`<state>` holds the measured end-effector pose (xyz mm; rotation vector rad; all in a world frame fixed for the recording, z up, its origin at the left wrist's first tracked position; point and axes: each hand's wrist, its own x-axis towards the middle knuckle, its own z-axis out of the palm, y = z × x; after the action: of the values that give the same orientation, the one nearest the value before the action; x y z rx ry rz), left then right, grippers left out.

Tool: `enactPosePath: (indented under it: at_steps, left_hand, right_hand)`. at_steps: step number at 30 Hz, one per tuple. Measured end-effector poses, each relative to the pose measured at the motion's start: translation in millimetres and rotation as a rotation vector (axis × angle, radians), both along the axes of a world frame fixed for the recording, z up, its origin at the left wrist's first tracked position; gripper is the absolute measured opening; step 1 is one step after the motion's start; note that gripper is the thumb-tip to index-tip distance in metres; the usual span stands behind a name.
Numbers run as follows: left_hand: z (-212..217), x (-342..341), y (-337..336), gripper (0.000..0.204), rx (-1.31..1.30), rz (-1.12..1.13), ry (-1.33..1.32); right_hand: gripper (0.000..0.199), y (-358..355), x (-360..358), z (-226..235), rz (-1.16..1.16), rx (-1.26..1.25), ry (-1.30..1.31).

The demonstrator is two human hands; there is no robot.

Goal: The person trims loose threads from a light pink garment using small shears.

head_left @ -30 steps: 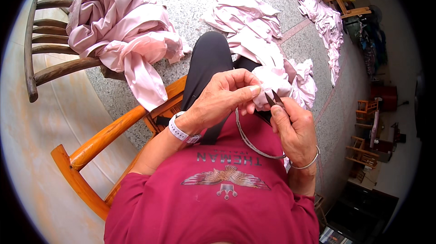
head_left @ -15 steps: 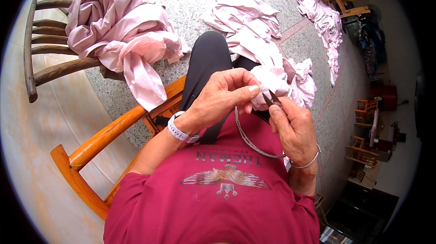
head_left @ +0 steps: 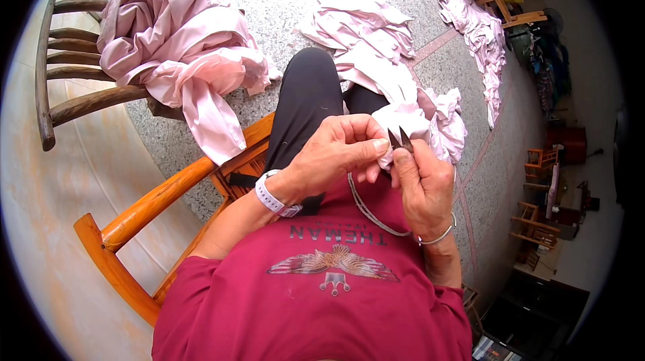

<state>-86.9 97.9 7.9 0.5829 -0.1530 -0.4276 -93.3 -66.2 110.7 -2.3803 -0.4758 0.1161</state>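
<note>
My left hand (head_left: 330, 152), with a pale wristband on its wrist, pinches the edge of a pale pink cloth (head_left: 403, 119) over my lap. My right hand (head_left: 426, 183) is closed around dark thread snips (head_left: 401, 139). The two pointed blades stand apart, their tips close to my left thumb and the pinched edge. A thin grey cord (head_left: 368, 213) curves from below my left hand to my right wrist. The handles are mostly hidden in my right palm. From my lap the cloth trails forward onto the speckled floor.
A heap of pink cloth (head_left: 178, 45) covers a wooden chair (head_left: 74, 73) at the front left. An orange wooden armrest (head_left: 158, 203) is on my left. More pink cloth (head_left: 478, 38) lies on the floor at the right, near small wooden stools (head_left: 537, 226).
Both hands have come slightly down and nearer each other. The snips have turned more upright, their tips now beside my left thumb. The cloth on my lap has shifted slightly.
</note>
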Motion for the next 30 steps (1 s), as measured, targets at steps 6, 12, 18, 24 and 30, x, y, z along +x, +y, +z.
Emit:
enactPosePath:
  at_steps: [6, 12, 18, 24, 30]
  left_hand:
    - [-1, 0, -10, 0.014, -0.039, 0.079, 0.077]
    - [2, 3, -2, 0.016, -0.003, 0.156, 0.069]
    - [7, 0, 0, 0.015, 0.067, 0.157, 0.039]
    - [8, 1, 0, 0.016, 0.070, 0.147, 0.038]
    - [7, 0, 0, 0.016, 0.082, 0.146, 0.034]
  right_hand:
    - [0.025, -5, 17, -2, -0.170, 0.141, 0.241]
    - [0.018, -5, 5, 21, 0.003, 0.006, 0.165]
    - [0.011, -6, 5, 15, 0.056, -0.141, 0.127]
    - [0.013, -2, 3, 19, -0.013, -0.088, 0.222]
    - [0.013, -3, 3, 18, -0.021, -0.093, 0.221]
